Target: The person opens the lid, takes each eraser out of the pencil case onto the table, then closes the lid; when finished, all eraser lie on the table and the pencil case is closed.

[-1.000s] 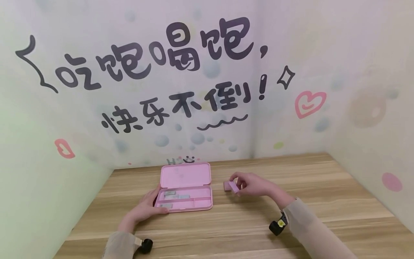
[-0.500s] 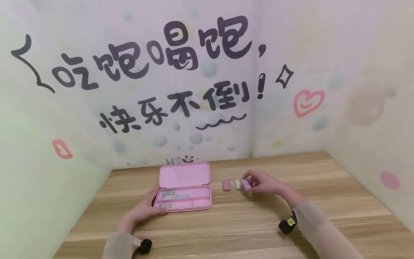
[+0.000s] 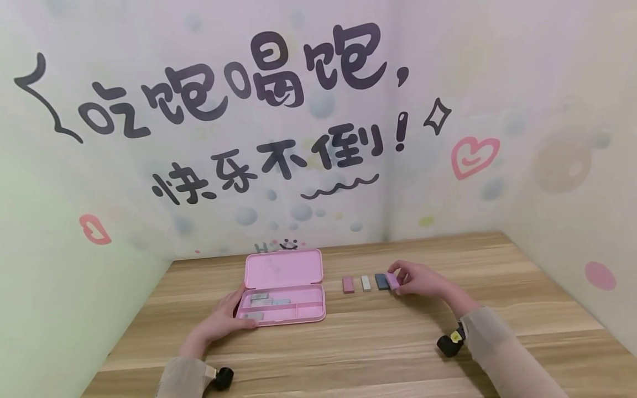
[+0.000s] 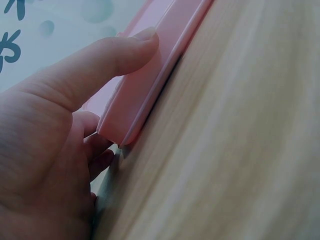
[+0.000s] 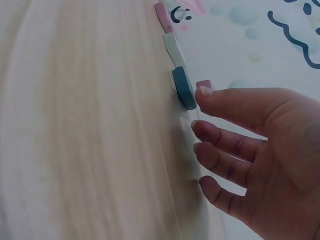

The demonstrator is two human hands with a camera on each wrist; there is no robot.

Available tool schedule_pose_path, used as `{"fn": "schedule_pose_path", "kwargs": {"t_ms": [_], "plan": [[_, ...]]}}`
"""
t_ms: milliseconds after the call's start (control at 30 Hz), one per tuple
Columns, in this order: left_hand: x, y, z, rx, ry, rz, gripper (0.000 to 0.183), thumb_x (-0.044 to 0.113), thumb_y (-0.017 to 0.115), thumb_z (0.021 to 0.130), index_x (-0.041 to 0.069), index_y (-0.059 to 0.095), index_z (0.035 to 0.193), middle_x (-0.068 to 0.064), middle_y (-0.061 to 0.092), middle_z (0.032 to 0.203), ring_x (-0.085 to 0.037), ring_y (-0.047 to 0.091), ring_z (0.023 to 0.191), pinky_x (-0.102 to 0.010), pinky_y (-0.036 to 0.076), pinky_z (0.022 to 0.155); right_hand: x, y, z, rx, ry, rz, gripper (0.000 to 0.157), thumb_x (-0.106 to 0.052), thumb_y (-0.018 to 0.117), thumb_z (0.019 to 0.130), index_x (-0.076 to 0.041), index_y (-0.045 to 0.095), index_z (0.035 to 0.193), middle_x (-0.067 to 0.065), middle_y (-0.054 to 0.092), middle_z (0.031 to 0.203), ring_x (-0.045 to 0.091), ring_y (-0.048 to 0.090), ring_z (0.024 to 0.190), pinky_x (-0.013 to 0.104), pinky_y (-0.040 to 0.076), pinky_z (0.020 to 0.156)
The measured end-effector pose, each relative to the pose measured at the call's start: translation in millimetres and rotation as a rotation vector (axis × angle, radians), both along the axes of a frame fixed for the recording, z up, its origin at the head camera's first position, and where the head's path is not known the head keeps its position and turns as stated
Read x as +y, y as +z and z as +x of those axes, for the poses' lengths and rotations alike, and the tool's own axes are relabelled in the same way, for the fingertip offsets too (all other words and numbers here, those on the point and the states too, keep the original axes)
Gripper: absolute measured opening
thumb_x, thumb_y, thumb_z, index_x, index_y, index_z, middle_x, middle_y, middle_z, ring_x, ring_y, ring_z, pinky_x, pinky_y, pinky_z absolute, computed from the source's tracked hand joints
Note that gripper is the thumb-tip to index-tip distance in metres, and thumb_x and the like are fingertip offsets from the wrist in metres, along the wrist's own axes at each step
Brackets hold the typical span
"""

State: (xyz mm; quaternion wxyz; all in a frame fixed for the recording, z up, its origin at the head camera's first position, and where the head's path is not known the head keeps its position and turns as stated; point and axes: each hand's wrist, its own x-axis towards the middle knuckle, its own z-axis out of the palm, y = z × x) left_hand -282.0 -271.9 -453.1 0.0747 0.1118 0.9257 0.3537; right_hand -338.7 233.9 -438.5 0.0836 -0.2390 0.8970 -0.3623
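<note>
Head view: our left hand [image 3: 219,318] grips the open pink case [image 3: 283,269] at its eight o'clock, pale blocks [image 3: 262,302] (we count four) inside; towards three o'clock on the surface [image 3: 323,354] come a red block [image 3: 348,285], white block [image 3: 365,283], dark blue block [image 3: 381,282], then the mauve block [image 3: 392,281] our right hand [image 3: 417,279] pinches in its fingers.

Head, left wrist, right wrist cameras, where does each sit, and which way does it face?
Head: on the head, facing forward and down at the pink case; both sleeves, left hand and right hand show.
Left wrist: on that wrist, facing the case; left hand shows.
Right wrist: on that wrist, facing the dark block; right hand shows.
Head and right wrist views share that block.
</note>
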Motion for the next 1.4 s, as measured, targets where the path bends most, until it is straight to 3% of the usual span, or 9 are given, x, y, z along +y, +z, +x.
{"fn": "schedule_pose_path", "kwargs": {"t_ms": [733, 1400], "plan": [[0.0, 0.4, 0.4, -0.018, 0.008, 0.003, 0.112, 0.042, 0.079, 0.077, 0.003, 0.009, 0.155, -0.03, 0.014, 0.155, -0.05, 0.012, 0.14, -0.066, 0.014, 0.107, 11.5, -7.6, -13.4, 0.011, -0.051, 0.069, 0.04, -0.011, 0.076, 0.081, -0.005, 0.058, 0.116, 0.005, 0.06, 0.089, 0.019, 0.054, 0.081, 0.036, 0.046, 0.073], [-0.4, -1.2, -0.8, -0.025, 0.014, -0.005, 0.113, 0.043, 0.08, 0.076, 0.005, 0.008, 0.156, -0.029, 0.013, 0.156, -0.049, 0.012, 0.14, -0.066, 0.013, 0.108, 7.6, -5.8, -10.8, 0.022, -0.063, 0.09, 0.038, -0.011, 0.075, 0.083, -0.001, 0.057, 0.115, 0.006, 0.06, 0.091, 0.02, 0.053, 0.082, 0.039, 0.046, 0.076]]}}
